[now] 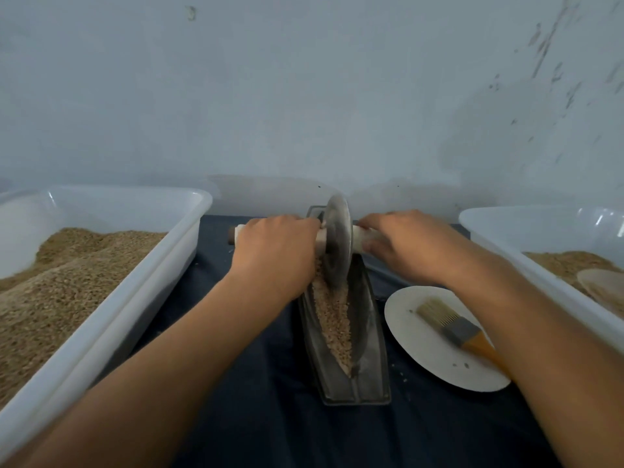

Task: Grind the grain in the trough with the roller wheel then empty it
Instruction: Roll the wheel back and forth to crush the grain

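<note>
Both hands wrapped around the axle handle [324, 235] of the roller wheel [336, 243]: left hand [275, 253] closed on the left side, right hand [403, 246] closed on the right side, wheel between them. Wheel upright, standing in the far half of the metal trough [369, 332], which runs lengthwise away from the viewer at the middle of the dark-covered bench [270, 400]. Grain [332, 319] heaped along the trough's near groove. Large white tub [135, 298] of grain at left; second white tub [540, 265] at right. White plate [422, 349] just right of the trough, carrying a brush [452, 327].
</note>
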A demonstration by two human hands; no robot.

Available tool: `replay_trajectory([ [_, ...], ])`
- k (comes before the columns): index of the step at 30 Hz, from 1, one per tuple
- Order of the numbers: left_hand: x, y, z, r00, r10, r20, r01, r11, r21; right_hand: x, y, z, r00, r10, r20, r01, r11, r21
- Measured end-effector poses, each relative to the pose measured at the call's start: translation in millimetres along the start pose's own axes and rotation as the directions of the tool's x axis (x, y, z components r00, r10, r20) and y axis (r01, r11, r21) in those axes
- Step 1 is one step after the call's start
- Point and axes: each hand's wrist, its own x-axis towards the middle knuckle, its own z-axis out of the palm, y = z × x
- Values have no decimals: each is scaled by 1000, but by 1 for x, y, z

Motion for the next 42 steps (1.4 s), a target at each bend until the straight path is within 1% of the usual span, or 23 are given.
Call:
replay_trajectory([
  [1, 1, -1, 2, 1000, -2, 1, 2, 1000, -2, 1, 0, 2, 1000, -9, -15, 9, 1000, -2],
  [3, 0, -2, 0, 999, -15, 52, 17, 999, -29, 2, 0, 1, 1000, -18, -1, 18, 1000, 14],
  [5, -1, -2, -7, 992, -16, 124, 20, 999, -30, 1, 1, -8, 997, -4, 76, -1, 998, 62],
  [7, -4, -1, -18, 985, 10, 173, -16, 999, 34, -4, -1, -19, 984, -6, 177, -16, 992, 122],
  [10, -11, 3, -35, 977, 64, 201, -89, 989, 119, -13, -6, -36, 959, -56, 278, 18, 990, 139],
  [12, -16, 4, -43, 974, 87, 209, -118, 983, 140, -18, -10, -43, 946, -77, 314, 27, 987, 158],
  [14, -18, 3, -46, 973, 92, 211, -124, 982, 141, -19, -12, -45, 946, -88, 313, 33, 984, 176],
  [17, -14, -1, -39, 975, 63, 211, -92, 987, 129, -15, -11, -37, 959, -66, 277, 21, 986, 164],
  [19, -9, -1, -28, 984, 44, 171, -63, 993, 104, -10, -8, -27, 971, -31, 239, -2, 991, 137],
  [22, -2, 1, -9, 997, 6, 80, -10, 999, 46, -2, -1, -8, 994, 9, 110, -18, 997, 80],
  [24, 1, 1, 2, 999, -9, 32, 9, 1000, 13, 2, 1, 1, 999, -20, 26, 18, 999, 44],
  [26, 2, -1, 7, 1000, -1, 9, 1, 1000, -3, 3, 2, 5, 999, -37, -6, 37, 998, 43],
  [28, 2, -3, 4, 999, 1, 36, -1, 1000, -16, 4, 3, 3, 999, -37, 19, 36, 998, 58],
  [31, -2, -2, -9, 991, 23, 132, -24, 1000, 12, 0, 2, -12, 984, -12, 176, -10, 992, 123],
  [34, -9, 3, -29, 974, 76, 212, -87, 995, 43, -10, -1, -31, 958, -56, 282, 18, 990, 137],
  [38, -17, 3, -50, 948, 132, 289, -146, 989, 26, -17, -7, -44, 940, -97, 327, 28, 978, 209],
  [40, -18, 1, -51, 945, 121, 304, -135, 990, 26, -18, -9, -42, 941, -110, 321, 29, 969, 245],
  [42, -14, 0, -46, 955, 83, 286, -101, 994, 49, -14, -8, -37, 952, -109, 286, 37, 969, 245],
])
